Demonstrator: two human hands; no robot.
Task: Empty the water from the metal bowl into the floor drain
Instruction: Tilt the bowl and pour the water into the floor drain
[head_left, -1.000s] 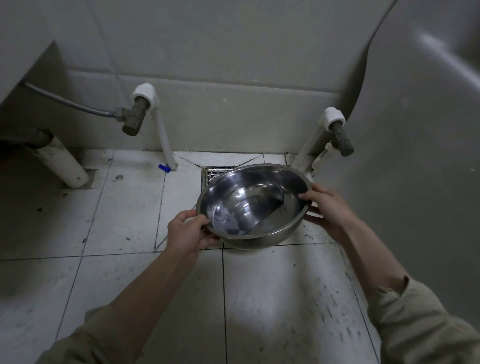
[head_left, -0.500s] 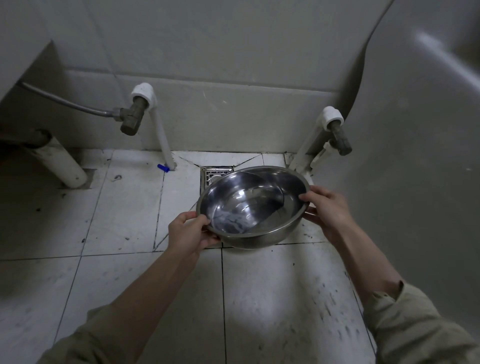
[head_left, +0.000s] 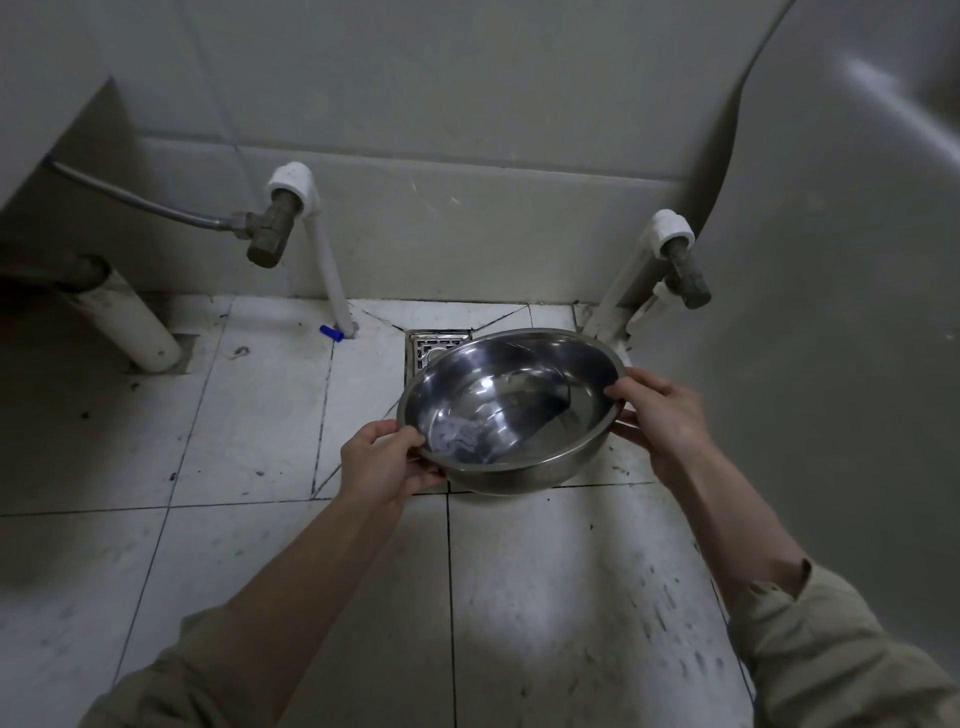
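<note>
Head view: left hand (head_left: 382, 465) and right hand (head_left: 662, 415) pinch opposite rims of the metal bowl (head_left: 511, 408), fingers curled; floor drain (head_left: 434, 348) lies beyond the fingertips. No writing is legible.

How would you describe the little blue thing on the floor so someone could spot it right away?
Start at the back wall and find the white pipe left of the floor drain. At that pipe's foot, on its left side, lies the blue piece. It is the only coloured item on the pale tiles.
</note>
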